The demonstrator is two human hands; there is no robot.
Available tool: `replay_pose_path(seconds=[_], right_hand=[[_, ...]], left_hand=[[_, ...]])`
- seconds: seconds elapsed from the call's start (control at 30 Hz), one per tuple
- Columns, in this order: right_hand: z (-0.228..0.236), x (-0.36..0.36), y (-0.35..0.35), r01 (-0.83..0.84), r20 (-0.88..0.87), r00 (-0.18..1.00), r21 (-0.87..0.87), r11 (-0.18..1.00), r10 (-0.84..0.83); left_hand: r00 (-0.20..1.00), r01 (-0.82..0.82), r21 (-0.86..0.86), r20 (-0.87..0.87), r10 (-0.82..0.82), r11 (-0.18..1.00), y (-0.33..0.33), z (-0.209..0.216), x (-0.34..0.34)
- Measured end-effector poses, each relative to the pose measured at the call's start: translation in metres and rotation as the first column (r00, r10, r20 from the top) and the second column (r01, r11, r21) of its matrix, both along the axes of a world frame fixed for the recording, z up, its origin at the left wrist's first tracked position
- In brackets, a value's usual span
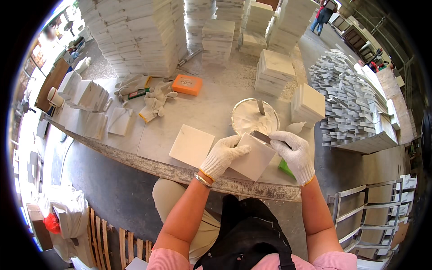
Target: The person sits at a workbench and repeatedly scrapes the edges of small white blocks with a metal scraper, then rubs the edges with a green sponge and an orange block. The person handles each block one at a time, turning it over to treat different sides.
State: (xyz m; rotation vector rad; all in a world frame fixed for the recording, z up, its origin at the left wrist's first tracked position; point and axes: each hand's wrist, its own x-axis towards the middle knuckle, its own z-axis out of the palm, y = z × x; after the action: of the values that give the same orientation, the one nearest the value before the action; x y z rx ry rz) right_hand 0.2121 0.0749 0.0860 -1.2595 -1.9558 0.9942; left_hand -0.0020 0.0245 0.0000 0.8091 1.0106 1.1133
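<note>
A square white stone tile is tilted up in front of me, and my gloved left hand grips its left corner. My gloved right hand is closed around a putty knife, whose blade lies against the tile's far edge. Just beyond stands a round bowl of white paste, with a second flat blade sticking up from it. Another square white tile lies flat on the table to the left. A bright green object is partly hidden under my right hand.
The stone-topped table carries an orange box, spare work gloves and a green-handled tool. Tall tile stacks line its back, with shorter stacks at right. Beyond the right edge sits a heap of stone pieces; a metal rack stands nearer.
</note>
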Motion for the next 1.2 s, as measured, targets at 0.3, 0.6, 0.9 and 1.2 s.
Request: replay_pose_path(seconds=[0.3,0.6,0.9,1.2], right_hand=[[-0.004,0.003,0.001,0.004,-0.038,0.999,0.032,0.999,-0.002],[0.008,-0.005,0.010,-0.026,-0.075,0.997,-0.277,0.961,0.005],[0.000,0.011,0.010,-0.008,-0.036,0.999,-0.222,0.975,0.000],[0.008,0.015,0.019,0.081,0.067,0.995,-0.116,0.990,-0.074]], left_hand=[[1.000,-0.003,0.014,0.000,0.003,1.000,0.000,0.000,0.000],[0.997,0.051,0.013,-0.057,-0.050,0.999,0.001,-0.005,-0.004],[1.000,0.007,0.021,-0.022,-0.007,1.000,0.000,-0.001,0.000],[0.997,0.038,0.032,-0.072,-0.036,0.999,-0.001,0.001,-0.004]])
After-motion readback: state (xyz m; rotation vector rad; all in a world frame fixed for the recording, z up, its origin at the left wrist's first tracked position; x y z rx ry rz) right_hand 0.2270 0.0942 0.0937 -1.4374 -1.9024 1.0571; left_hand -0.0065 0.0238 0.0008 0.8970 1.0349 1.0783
